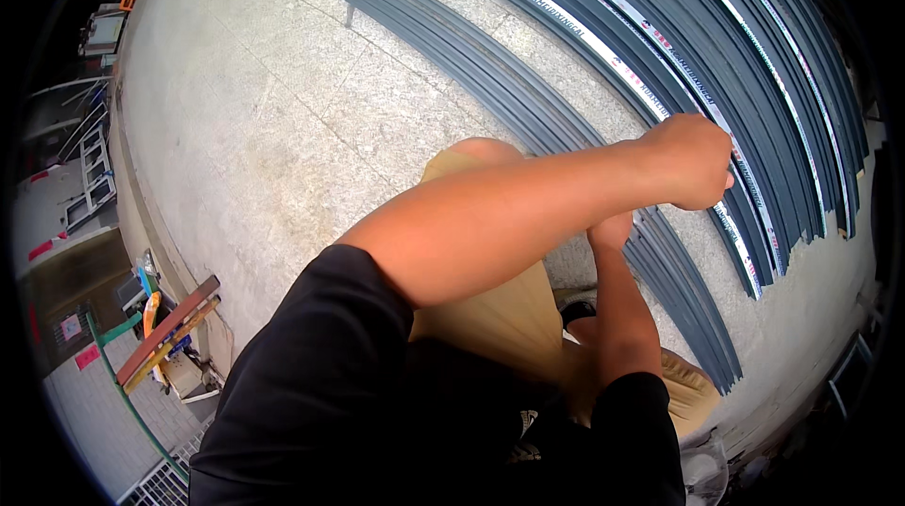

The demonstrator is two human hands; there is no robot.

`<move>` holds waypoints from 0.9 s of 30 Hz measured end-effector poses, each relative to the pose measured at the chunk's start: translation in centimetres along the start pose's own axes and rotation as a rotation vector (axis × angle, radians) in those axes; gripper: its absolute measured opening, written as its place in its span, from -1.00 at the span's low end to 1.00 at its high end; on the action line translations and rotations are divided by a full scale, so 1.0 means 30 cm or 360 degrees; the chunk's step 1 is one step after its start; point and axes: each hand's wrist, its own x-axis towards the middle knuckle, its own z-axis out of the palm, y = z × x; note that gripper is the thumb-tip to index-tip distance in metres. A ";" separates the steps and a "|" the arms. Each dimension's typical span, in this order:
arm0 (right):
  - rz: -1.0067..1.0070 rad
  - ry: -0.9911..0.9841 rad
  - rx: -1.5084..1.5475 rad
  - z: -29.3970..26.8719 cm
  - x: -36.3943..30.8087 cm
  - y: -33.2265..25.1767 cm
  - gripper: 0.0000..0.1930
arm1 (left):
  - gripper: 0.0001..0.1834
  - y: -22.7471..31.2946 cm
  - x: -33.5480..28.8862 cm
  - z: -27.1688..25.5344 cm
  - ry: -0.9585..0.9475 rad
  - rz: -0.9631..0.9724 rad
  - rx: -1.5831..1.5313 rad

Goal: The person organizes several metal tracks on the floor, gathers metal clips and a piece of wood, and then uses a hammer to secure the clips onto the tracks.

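Fingers of my left hand point(693, 162) curl into a fist over the dark grey profile strips point(679, 261) on the concrete floor point(283, 129); I cannot tell my right hand's grip, hidden beneath the forearm.

White label strips point(617, 63) w/ red & dark print ran along the grey profiles, 1 o'clock. Small pink signs point(72, 327) sat at 8 o'clock, far left.
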 end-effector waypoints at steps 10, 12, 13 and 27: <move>-0.0442 0.0010 -0.0574 -0.021 0.037 0.004 -0.30 | -0.66 -0.005 -0.001 0.014 0.0063 0.0100 0.0077; -0.0359 -0.0055 -0.0538 -0.005 0.030 0.023 -0.28 | -0.66 0.009 -0.003 0.011 -0.0046 0.0086 0.0035; -0.0359 -0.0036 -0.0847 -0.025 0.031 -0.039 -0.28 | -0.66 0.004 -0.014 0.001 -0.0016 0.0069 0.0058; -0.0270 -0.0072 -0.0373 0.120 0.040 0.122 -0.30 | -0.74 -0.027 0.007 0.036 0.0047 0.0069 0.0055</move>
